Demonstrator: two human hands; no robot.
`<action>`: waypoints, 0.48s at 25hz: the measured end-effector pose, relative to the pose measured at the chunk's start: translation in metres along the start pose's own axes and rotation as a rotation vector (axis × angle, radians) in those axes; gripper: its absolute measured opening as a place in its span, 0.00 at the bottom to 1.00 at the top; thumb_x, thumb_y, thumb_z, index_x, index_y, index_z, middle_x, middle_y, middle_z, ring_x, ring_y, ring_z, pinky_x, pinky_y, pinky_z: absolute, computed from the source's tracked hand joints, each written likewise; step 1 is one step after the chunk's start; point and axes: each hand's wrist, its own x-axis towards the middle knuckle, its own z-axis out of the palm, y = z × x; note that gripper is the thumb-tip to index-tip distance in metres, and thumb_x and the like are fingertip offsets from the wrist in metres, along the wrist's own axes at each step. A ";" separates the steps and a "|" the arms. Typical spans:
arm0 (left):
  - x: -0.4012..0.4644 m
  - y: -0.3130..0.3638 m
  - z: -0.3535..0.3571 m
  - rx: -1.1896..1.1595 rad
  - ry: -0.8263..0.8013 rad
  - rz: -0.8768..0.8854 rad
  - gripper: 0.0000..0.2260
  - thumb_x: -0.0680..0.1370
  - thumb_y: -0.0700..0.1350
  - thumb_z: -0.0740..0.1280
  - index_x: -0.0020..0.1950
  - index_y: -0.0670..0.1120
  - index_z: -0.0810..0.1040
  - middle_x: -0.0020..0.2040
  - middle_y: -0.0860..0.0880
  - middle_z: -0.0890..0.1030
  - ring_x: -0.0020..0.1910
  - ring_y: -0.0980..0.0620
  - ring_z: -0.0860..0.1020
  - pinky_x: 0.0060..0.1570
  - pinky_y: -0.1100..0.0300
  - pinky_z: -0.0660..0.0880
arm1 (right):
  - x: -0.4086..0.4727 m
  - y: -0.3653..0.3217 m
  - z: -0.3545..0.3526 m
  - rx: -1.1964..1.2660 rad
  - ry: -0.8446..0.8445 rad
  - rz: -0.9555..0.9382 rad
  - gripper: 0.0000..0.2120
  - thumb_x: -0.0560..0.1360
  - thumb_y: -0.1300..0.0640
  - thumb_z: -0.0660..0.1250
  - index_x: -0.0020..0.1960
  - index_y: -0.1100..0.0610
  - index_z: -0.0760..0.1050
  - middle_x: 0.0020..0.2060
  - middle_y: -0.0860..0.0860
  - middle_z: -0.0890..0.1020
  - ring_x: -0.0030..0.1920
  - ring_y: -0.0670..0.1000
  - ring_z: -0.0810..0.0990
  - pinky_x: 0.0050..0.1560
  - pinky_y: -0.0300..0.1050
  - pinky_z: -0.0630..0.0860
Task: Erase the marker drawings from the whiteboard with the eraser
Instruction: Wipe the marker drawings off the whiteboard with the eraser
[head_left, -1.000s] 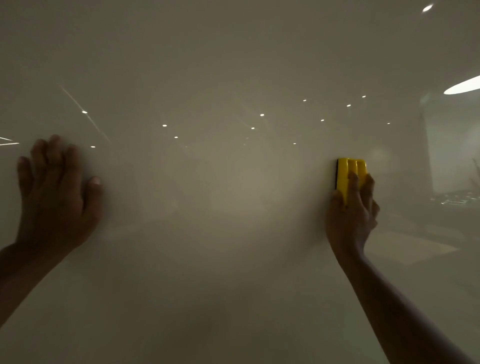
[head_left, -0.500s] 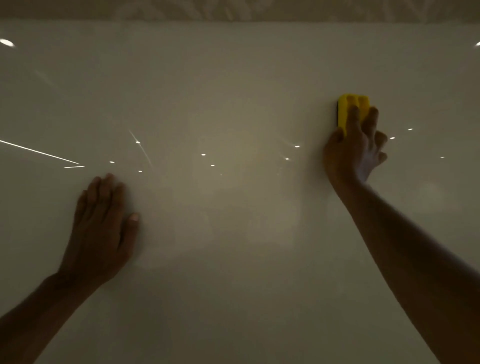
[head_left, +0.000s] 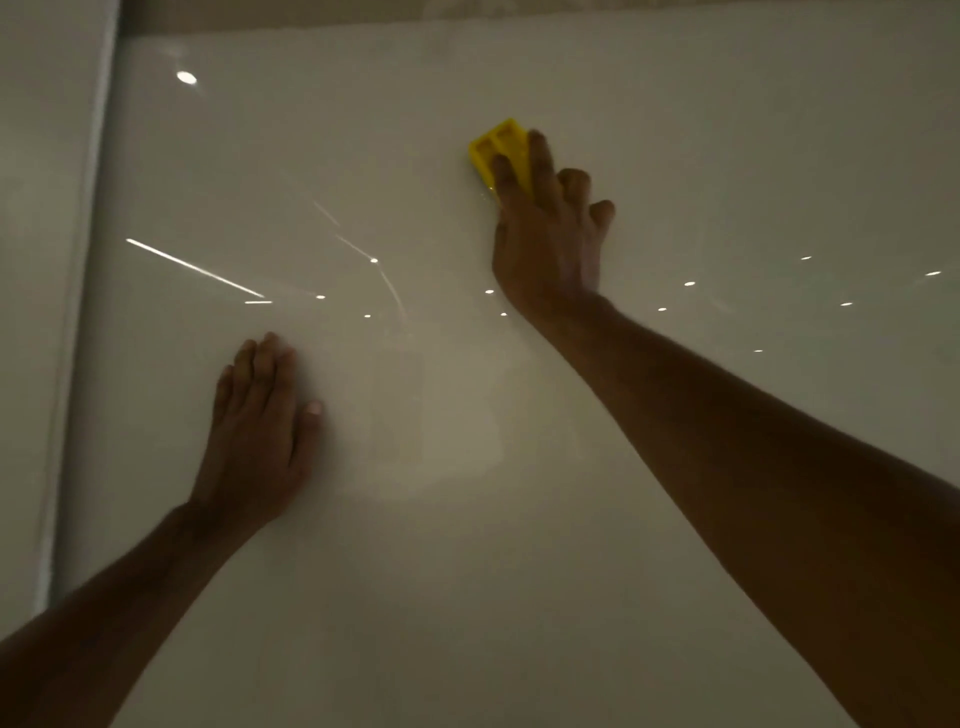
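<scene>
A glossy whiteboard (head_left: 675, 130) fills the head view in dim light. No marker drawing shows on it, only reflected lamp spots and streaks. My right hand (head_left: 550, 234) presses a yellow eraser (head_left: 496, 148) flat against the board near its upper middle, fingers laid over the eraser's back, which tilts to the left. Lower left, my left hand (head_left: 260, 431) lies flat on the board with fingers together, holding nothing. Both forearms reach in from the bottom corners.
The board's left edge (head_left: 91, 260) runs down the left side, with a pale wall (head_left: 41, 208) beyond it. The board's top edge (head_left: 519, 23) lies just above the eraser, with a patterned wall strip over it.
My right hand has carried the eraser up the board and then to the left, tilting it. The view has swung left, bringing the board's left edge into sight. My left hand stays flat.
</scene>
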 end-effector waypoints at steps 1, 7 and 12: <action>-0.005 -0.009 -0.002 -0.005 -0.007 -0.010 0.30 0.84 0.49 0.53 0.78 0.28 0.65 0.79 0.27 0.64 0.78 0.25 0.62 0.76 0.33 0.58 | -0.008 -0.019 0.006 -0.010 -0.014 -0.064 0.30 0.76 0.58 0.60 0.78 0.44 0.63 0.80 0.54 0.61 0.63 0.63 0.71 0.55 0.58 0.66; -0.029 -0.068 -0.015 -0.036 -0.059 -0.050 0.26 0.84 0.42 0.53 0.77 0.25 0.64 0.77 0.24 0.64 0.76 0.22 0.62 0.76 0.31 0.60 | -0.067 -0.100 0.033 0.002 -0.063 -0.350 0.27 0.76 0.58 0.59 0.75 0.46 0.68 0.78 0.53 0.65 0.60 0.62 0.74 0.49 0.54 0.65; -0.039 -0.105 -0.034 -0.068 -0.080 -0.090 0.30 0.76 0.37 0.50 0.77 0.24 0.61 0.77 0.24 0.64 0.77 0.22 0.61 0.81 0.44 0.56 | -0.129 -0.160 0.048 0.063 -0.117 -0.513 0.28 0.76 0.59 0.62 0.75 0.44 0.68 0.79 0.52 0.65 0.62 0.62 0.72 0.51 0.53 0.62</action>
